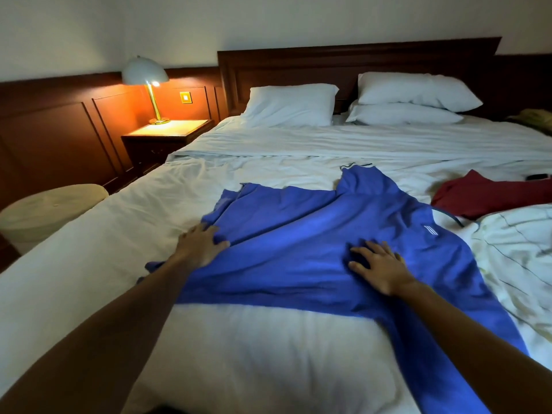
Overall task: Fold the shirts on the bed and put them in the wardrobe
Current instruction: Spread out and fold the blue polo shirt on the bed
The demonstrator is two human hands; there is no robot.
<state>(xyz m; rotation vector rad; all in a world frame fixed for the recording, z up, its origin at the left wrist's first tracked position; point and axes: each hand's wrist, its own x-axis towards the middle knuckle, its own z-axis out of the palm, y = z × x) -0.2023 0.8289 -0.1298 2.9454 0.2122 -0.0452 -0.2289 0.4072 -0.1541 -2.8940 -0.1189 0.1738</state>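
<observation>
The crumpled royal-blue knit shirt lies crosswise on the white-sheeted bed, directly ahead of the person. Its long axis seems to run left to right, with the dark-trimmed neck toward the right and one sleeve pointing away toward the pillows. The left hand rests on the bunched left edge with fingers loosely bent over a ridge of cloth, though it is unclear whether it pinches the ridge. The right hand presses flat with fingers spread on the shirt's middle, so it is the nearer hand to the neck end for the next fold.
</observation>
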